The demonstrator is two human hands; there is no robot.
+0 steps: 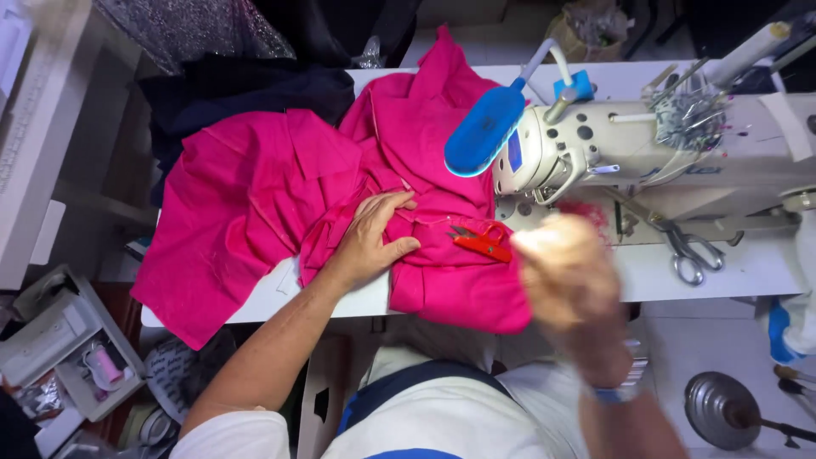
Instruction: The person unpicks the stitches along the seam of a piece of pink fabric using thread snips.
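Observation:
Bright pink fabric (255,195) lies bunched across a white sewing table (731,276), reaching under the head of a cream sewing machine (646,144). My left hand (370,238) rests flat on the fabric, fingers apart, pressing a fold. Small red thread snips (483,241) lie on the cloth just right of that hand. My right hand (565,276) is raised close to the camera, blurred and brightly lit, in front of the machine's needle area; I cannot tell whether it holds anything. A watch sits on that wrist.
A blue lamp (484,132) leans over the machine. Metal scissors (690,251) lie on the table under the machine arm. Dark cloth (246,93) is heaped behind the pink fabric. A grey tray with a pink thread spool (106,365) stands at lower left.

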